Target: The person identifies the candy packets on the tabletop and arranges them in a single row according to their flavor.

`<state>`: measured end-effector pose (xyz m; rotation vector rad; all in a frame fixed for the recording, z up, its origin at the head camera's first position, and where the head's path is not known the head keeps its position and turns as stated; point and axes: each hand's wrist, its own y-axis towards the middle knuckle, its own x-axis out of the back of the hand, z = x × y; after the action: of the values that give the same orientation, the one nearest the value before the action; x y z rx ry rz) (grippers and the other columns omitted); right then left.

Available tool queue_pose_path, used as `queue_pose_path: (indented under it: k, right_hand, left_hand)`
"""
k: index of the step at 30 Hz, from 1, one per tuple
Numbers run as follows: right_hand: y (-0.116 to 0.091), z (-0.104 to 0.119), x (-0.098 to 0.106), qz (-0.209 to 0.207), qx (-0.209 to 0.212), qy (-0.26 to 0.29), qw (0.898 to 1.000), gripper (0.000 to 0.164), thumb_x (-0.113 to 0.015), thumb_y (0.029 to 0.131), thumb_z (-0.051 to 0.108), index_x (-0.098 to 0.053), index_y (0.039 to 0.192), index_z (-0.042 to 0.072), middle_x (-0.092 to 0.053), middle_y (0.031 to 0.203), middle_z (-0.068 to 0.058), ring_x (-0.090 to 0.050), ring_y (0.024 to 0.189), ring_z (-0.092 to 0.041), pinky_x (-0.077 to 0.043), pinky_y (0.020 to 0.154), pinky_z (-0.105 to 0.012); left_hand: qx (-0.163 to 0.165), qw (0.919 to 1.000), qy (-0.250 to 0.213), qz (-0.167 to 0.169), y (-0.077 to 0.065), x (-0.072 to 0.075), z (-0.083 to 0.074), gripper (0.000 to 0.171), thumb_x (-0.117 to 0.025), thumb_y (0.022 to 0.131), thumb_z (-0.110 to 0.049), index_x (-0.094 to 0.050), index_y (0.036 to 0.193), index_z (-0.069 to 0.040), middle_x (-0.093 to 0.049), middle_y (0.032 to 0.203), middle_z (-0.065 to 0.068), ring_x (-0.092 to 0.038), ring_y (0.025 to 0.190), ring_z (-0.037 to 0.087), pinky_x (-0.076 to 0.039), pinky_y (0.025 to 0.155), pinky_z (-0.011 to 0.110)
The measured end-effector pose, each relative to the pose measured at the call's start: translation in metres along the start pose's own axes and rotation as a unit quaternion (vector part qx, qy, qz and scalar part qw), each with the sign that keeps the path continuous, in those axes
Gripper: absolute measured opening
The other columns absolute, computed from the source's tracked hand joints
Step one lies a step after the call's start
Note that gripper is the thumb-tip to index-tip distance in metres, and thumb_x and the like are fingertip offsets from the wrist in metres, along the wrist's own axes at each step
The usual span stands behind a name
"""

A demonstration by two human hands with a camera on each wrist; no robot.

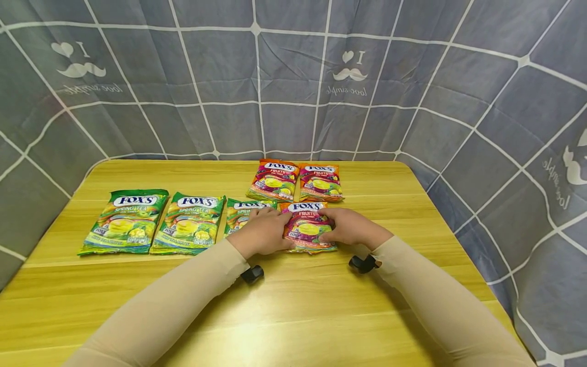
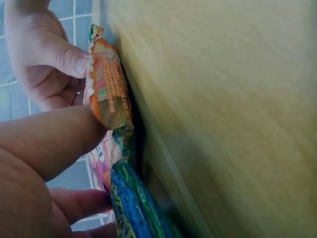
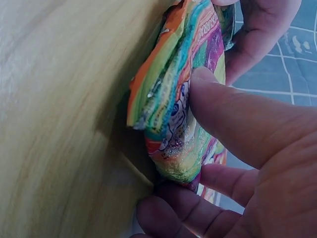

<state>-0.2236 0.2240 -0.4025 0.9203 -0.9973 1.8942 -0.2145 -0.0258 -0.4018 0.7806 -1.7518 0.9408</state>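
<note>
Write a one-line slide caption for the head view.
Left hand and right hand touch a purple-orange plastic candy bag on a yellow wooden table.
</note>
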Motion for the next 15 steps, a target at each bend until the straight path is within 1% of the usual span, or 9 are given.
queue_pose_path:
  k: [7,13,15]
  right_hand:
    - [-0.0004,0.0006,-0.0002,0.0,-0.002,0.002,1.0,0.08,-0.081,0.094,0.037,-0.045,0.16,0.008,-0.069,0.133,-0.011,-0.064,0.115,-0.022,-0.05,0.11,-0.048]
    - [0.0,0.0016,-0.0007,-0.002,-0.004,-0.008,1.0,0.081,-0.081,0.094,0.039,-0.045,0.16,0.007,-0.061,0.148,-0.017,-0.061,0.13,-0.03,-0.046,0.117,-0.052]
    - [0.0,0.0019,-0.0007,-0.002,-0.005,-0.008,1.0,0.082,-0.081,0.094,0.038,-0.045,0.16,0.007,-0.059,0.151,-0.017,-0.059,0.133,-0.032,-0.044,0.118,-0.052]
  left_hand:
    - [0.0,1.0,0.006,0.003,0.0005,-0.0001,-0.0003,0.088,-0.069,0.096,-0.061,-0.038,0.165,-0.016,-0.042,0.167,0.014,-0.03,0.157,0.041,-0.024,0.122,0.062]
    - [0.0,1.0,0.009,0.003,-0.0003,0.0006,-0.0011,0.088,-0.069,0.096,-0.061,-0.038,0.165,-0.015,-0.042,0.167,0.015,-0.031,0.156,0.041,-0.024,0.122,0.062]
    - [-0.001,0.9999,0.01,0.003,-0.0002,0.0003,-0.0008,0.088,-0.069,0.096,-0.061,-0.038,0.165,-0.015,-0.041,0.167,0.015,-0.031,0.156,0.041,-0.025,0.122,0.062]
